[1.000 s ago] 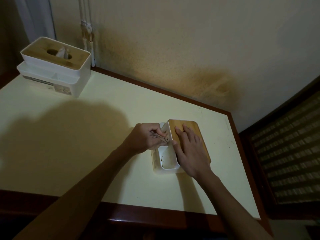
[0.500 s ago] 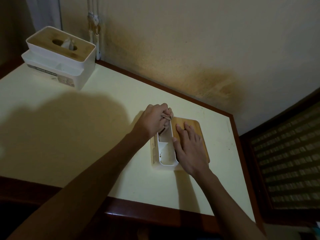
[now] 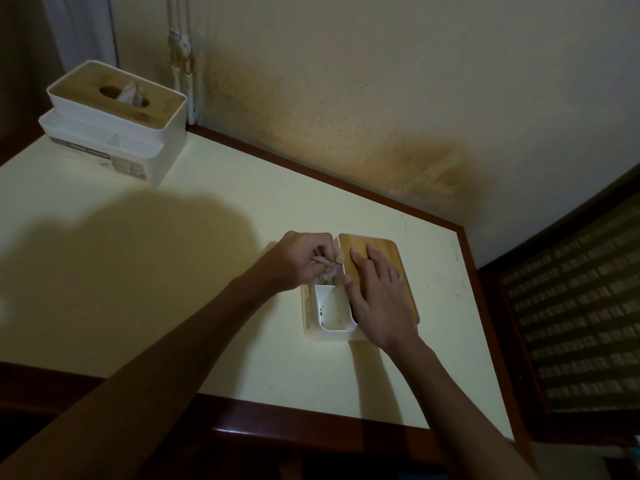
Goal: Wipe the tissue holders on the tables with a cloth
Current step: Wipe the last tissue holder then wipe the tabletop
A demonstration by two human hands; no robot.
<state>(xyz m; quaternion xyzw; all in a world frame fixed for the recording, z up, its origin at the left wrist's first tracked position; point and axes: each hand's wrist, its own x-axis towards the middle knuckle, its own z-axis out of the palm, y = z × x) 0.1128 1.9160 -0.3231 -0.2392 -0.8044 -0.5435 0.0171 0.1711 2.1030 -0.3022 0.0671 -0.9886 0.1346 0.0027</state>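
Two bare forearms reach in from the near edge of a pale worktop [image 3: 104,271] with a dark wooden rim; the room is dim and a large shadow covers the worktop's left half. Toward the right side, between the near and far edges, sits a white tissue holder [image 3: 329,332] with a wooden lid [image 3: 398,271]. The right hand [image 3: 377,299] lies flat on that lid, fingers straight, pressing down and hiding much of it. Just beside it, the left hand [image 3: 298,259] pinches a small crumpled cloth [image 3: 327,268] at the far end of the holder's open side tray; the cloth is mostly hidden by the fingers and hard to make out. The near part of the tray shows a few dark specks. In the far left corner stands a second tissue holder [image 3: 114,133], a tissue [image 3: 130,95] poking from its lid slot. A label on its front is too blurred to read.
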